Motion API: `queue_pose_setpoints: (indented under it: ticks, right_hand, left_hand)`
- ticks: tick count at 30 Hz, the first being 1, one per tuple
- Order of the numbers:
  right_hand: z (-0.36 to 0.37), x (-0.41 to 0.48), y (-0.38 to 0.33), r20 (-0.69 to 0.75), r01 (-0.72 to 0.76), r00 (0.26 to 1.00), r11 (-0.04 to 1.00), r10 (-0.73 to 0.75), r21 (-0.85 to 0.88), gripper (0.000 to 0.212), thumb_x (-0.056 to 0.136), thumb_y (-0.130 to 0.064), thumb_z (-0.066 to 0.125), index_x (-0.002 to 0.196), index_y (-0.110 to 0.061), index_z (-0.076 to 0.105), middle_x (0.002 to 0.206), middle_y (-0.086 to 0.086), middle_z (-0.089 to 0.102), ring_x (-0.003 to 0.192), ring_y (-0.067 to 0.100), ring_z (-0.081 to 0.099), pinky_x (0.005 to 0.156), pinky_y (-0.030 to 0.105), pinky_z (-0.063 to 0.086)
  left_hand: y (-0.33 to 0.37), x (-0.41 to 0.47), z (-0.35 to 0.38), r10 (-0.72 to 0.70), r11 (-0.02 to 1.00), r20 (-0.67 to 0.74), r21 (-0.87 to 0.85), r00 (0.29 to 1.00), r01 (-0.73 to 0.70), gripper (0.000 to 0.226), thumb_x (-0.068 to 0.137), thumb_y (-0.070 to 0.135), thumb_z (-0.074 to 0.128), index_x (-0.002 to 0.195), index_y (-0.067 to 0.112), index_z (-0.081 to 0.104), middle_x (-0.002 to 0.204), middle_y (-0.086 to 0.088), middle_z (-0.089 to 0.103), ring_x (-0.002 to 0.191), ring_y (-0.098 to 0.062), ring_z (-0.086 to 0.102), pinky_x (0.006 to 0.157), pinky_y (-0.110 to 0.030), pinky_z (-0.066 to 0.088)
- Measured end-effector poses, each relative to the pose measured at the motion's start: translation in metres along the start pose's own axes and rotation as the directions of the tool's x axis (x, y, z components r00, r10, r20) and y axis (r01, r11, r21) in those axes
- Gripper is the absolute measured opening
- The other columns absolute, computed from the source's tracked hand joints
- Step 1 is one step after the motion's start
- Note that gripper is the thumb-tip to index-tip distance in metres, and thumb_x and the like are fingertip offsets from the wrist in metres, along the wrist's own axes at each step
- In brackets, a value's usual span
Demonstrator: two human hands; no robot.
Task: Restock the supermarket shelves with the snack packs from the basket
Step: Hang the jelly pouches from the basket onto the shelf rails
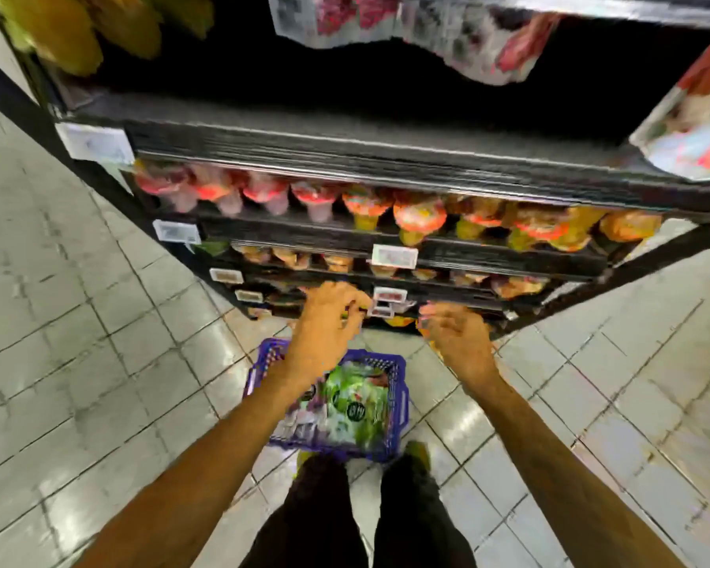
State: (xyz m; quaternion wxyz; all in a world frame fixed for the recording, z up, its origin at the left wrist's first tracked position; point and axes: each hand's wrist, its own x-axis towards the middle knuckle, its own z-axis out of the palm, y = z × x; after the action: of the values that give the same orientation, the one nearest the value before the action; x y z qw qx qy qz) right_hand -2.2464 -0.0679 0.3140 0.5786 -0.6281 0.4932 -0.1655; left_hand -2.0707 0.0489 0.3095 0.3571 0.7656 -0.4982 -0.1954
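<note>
A blue plastic basket [398, 371] stands on the floor just ahead of my feet, filled with green and white snack packs [353, 403]. Above it both arms reach forward and down. My left hand [324, 325] hovers over the basket's far left corner with loosely curled fingers and holds nothing. My right hand [456, 334] hangs to the right of the basket, fingers also loosely curled and empty. Both hands are in front of the lowest levels of the black shelf unit [345, 145]. The frame is blurred by motion.
The shelf unit carries rows of red, orange and yellow packs [419, 217] with white price tags [394, 256] on its edges. White and red bags [447, 38] hang at the top, yellow bags [58, 30] at the top left. Grey floor tiles [78, 321] lie on both sides.
</note>
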Motion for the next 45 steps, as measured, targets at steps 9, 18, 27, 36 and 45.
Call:
queue_pose_setpoints:
  ticks: [9,18,27,36,45]
  right_hand:
    - [0.146,0.040,0.212,0.130,-0.353,0.920,0.927,0.369,-0.127,0.016,0.091,-0.002,0.061,0.096,-0.013,0.072,0.095,0.010,0.071,0.091,0.027,0.067,0.081,0.030,0.055]
    - [0.217,0.096,0.432,0.044,-0.570,0.794,0.767,0.607,-0.297,0.009,0.093,-0.014,0.061,0.086,-0.020,0.061,0.105,0.017,0.068,0.104,0.035,0.064,0.076,0.026,0.045]
    - [0.275,0.128,0.572,-0.003,-0.650,0.702,0.639,0.712,-0.412,0.060,0.086,-0.025,0.073,0.134,0.001,0.049,0.133,0.022,0.056,0.122,0.034,0.054,0.101,0.040,0.044]
    - [0.282,0.114,0.590,-0.142,-0.787,0.613,0.586,0.777,-0.193,0.066,0.065,-0.032,0.090,0.119,-0.002,0.065,0.120,0.019,0.068,0.112,0.033,0.063,0.100,0.041,0.050]
    - [0.249,0.097,0.560,-0.086,-0.774,0.608,0.614,0.789,0.157,0.047,0.064,-0.024,0.091,0.102,-0.013,0.067,0.107,0.014,0.072,0.093,0.031,0.069,0.087,0.049,0.057]
  left_hand:
    - [-0.233,-0.108,0.102,-0.418,0.900,0.138,-0.074,0.898,0.430,0.013,0.087,0.005,0.056,0.092,0.010,0.068,0.092,-0.008,0.066,0.088,-0.027,0.061,0.081,-0.041,0.051]
    - [-0.414,-0.166,0.218,-0.615,0.788,0.085,0.028,0.784,0.615,0.019,0.091,0.002,0.061,0.097,0.017,0.069,0.091,0.003,0.063,0.082,-0.010,0.054,0.076,-0.023,0.039]
    - [-0.529,-0.166,0.275,-0.881,0.473,0.061,0.105,0.469,0.875,0.067,0.076,0.033,0.080,0.133,0.011,0.052,0.128,-0.013,0.061,0.119,-0.035,0.056,0.097,-0.049,0.046]
    - [-0.523,-0.151,0.302,-0.972,0.227,-0.007,0.225,0.235,0.947,0.109,0.058,0.060,0.084,0.135,-0.001,0.035,0.135,-0.021,0.051,0.127,-0.039,0.046,0.108,-0.047,0.037]
    - [-0.476,-0.141,0.293,-0.958,0.181,0.205,-0.111,0.201,0.977,0.084,0.061,0.033,0.092,0.130,0.004,0.056,0.130,-0.013,0.063,0.121,-0.028,0.059,0.105,-0.035,0.045]
